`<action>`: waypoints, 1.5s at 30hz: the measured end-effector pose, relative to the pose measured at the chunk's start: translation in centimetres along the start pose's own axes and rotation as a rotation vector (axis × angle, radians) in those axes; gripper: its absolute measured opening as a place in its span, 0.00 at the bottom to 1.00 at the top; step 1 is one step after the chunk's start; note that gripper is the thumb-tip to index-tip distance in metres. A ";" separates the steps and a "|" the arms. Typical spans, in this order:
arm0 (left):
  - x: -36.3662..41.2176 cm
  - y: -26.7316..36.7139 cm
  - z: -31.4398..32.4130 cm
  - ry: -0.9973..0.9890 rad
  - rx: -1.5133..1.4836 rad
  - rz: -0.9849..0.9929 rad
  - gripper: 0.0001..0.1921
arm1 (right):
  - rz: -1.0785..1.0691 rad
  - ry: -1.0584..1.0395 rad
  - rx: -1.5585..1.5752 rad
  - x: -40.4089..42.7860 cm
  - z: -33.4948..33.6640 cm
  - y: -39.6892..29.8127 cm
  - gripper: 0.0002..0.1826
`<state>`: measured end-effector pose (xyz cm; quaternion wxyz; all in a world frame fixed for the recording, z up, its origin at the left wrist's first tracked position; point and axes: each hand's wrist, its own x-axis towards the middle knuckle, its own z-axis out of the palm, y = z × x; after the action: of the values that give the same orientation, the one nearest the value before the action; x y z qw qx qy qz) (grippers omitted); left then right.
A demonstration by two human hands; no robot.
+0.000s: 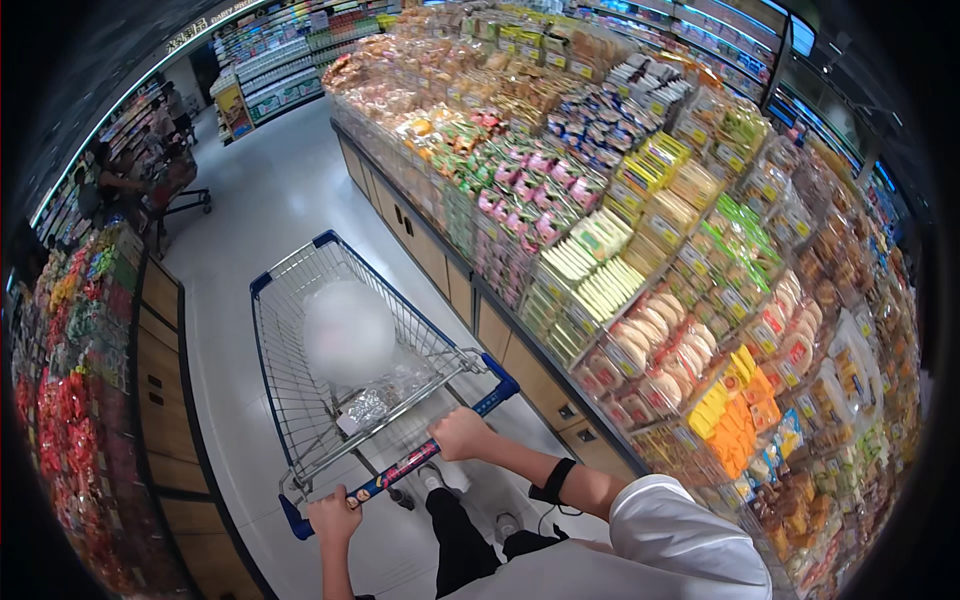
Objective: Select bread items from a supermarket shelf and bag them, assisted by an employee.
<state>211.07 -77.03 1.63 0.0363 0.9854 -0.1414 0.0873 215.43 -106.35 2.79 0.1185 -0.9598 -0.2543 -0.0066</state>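
Note:
A metal wire shopping cart (390, 285) with blue corners stands in front of me. Its blue handlebar (397, 472), printed with small pictures, crosses below the basket. My left hand (335, 515) is closed around the handlebar near its left end. Towards the right end, my right hand (460, 434) is closed around the same bar. Inside the cart lies a round, whitish, blurred object (349, 332), whose kind I cannot tell. Beside it, nearer to me, is a clear plastic package (371, 405) with shiny contents.
A long display counter (442, 277) of packaged snacks in clear bins runs along the right. Another counter (161, 375) with brightly wrapped goods stands close on the left. Farther up the aisle on the left are people (112, 180) beside a cart (180, 199). Stocked shelves (281, 75) stand beyond.

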 end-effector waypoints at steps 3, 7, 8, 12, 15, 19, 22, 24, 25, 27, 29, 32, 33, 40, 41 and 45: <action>4.8 -2.4 -1.2 -0.016 -0.014 0.000 0.09 | 0.024 0.001 0.003 5.4 -0.8 1.2 0.08; 11.9 -6.6 -1.2 -0.025 -0.053 0.039 0.08 | 0.076 -0.022 0.014 12.6 -2.3 2.9 0.08; 13.6 -7.6 -1.3 -0.028 -0.058 0.044 0.08 | 0.058 -0.024 0.015 14.6 -2.5 3.3 0.08; 20.2 -11.2 -2.2 -0.093 -0.057 0.019 0.08 | 0.079 -0.014 -0.011 22.1 -2.9 5.4 0.08; 25.1 -13.9 -1.8 -0.105 -0.089 0.002 0.08 | 0.079 -0.041 0.010 27.6 -4.7 6.4 0.07; 31.8 -17.8 0.1 -0.072 -0.112 0.053 0.07 | 0.084 -0.034 -0.051 34.3 -4.8 9.0 0.08; 36.4 -20.5 0.9 -0.093 -0.102 0.037 0.08 | 0.041 -0.005 -0.041 39.8 -4.6 10.6 0.07; 39.7 -22.4 1.1 -0.098 -0.105 0.042 0.08 | 0.040 0.021 -0.064 43.5 -4.1 12.0 0.06; 41.4 -23.4 1.2 -0.102 -0.094 0.032 0.08 | 0.029 0.022 -0.053 45.5 -4.0 12.6 0.06; 45.0 -25.5 1.4 -0.101 -0.114 0.049 0.09 | 0.012 0.101 -0.031 49.4 -4.2 13.6 0.06; 48.0 -27.5 2.6 -0.066 -0.099 0.032 0.08 | 0.036 0.109 -0.005 53.0 -4.2 14.4 0.06; 53.5 -29.8 2.3 -0.076 -0.093 0.051 0.08 | 0.057 0.092 0.026 58.3 -4.6 16.3 0.05; 55.1 -30.6 2.4 -0.093 -0.091 0.059 0.08 | 0.069 0.087 0.040 60.0 -4.6 17.0 0.05; 65.2 -35.7 4.0 -0.123 -0.081 0.069 0.08 | 0.082 0.045 0.002 70.1 -5.6 20.1 0.06; 65.9 -36.0 4.1 -0.150 -0.090 0.093 0.08 | 0.105 0.032 0.000 71.0 -5.8 20.4 0.06; 69.6 -37.1 4.9 -0.221 -0.094 0.072 0.09 | 0.109 -0.059 -0.024 74.7 -6.0 22.7 0.07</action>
<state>288.19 -60.98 7.79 0.0634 0.9806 -0.1837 -0.0271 291.87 -90.55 8.97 0.0994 -0.9734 -0.2049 0.0250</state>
